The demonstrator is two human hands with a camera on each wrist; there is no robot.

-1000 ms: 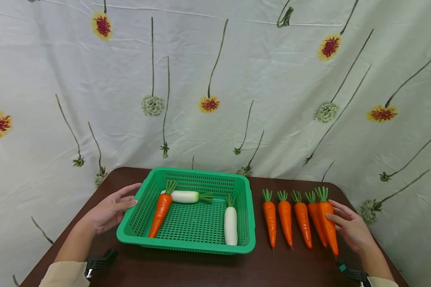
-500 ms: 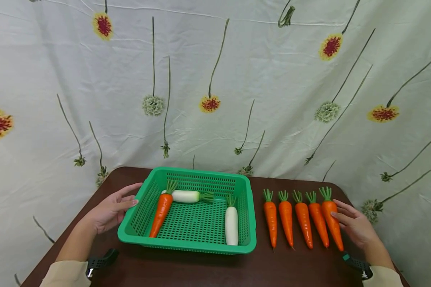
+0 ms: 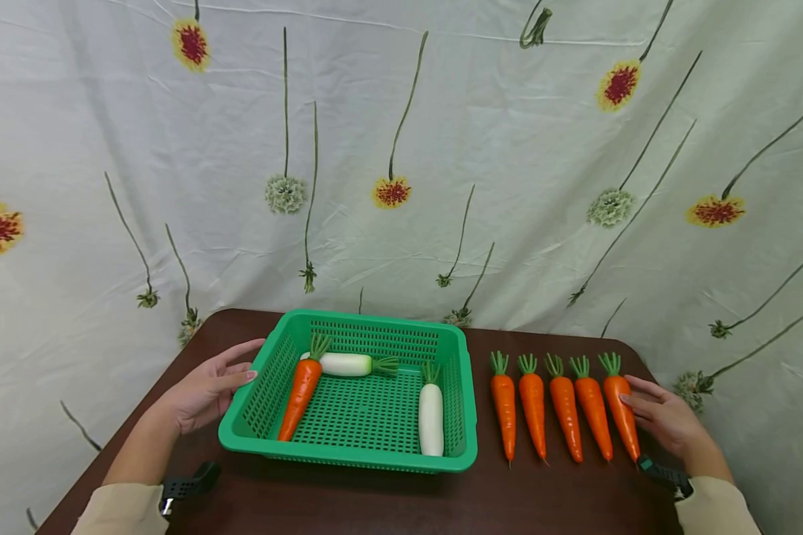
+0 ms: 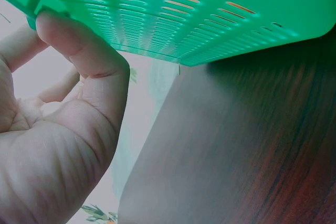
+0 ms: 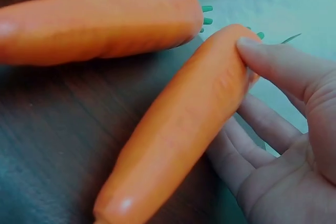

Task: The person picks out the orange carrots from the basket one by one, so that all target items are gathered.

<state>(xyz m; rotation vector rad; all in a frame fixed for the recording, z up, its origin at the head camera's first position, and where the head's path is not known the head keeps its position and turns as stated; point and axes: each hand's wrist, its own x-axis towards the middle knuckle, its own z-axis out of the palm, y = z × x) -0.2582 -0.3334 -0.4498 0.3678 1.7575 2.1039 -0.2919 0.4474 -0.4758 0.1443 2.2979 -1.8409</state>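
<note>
My left hand (image 3: 204, 390) rests against the left rim of a green plastic basket (image 3: 368, 462), thumb and index fingertip at its edge. In the left wrist view the bent thumb (image 4: 97, 59) meets the rim from outside. Inside the basket lie an orange carrot (image 3: 301, 397) and two white radishes, one crosswise (image 3: 344, 365) at the back and one lengthwise (image 3: 431, 420) at the right. My right hand (image 3: 665, 416) holds the rightmost carrot (image 3: 621, 416) near its leafy top. The right wrist view shows its thumb on that carrot (image 5: 176, 124) and the fingers beyond.
Left of the held carrot, several more carrots (image 3: 532, 412) lie in a row, green tops towards the back. Everything stands on a dark brown table (image 3: 508, 498). A white flowered cloth (image 3: 348, 245) hangs behind the table's far edge.
The right hand has shifted the rightmost carrot to the right, off the carrot it overlapped, into line with the row. The left hand and the basket have stayed in place.
</note>
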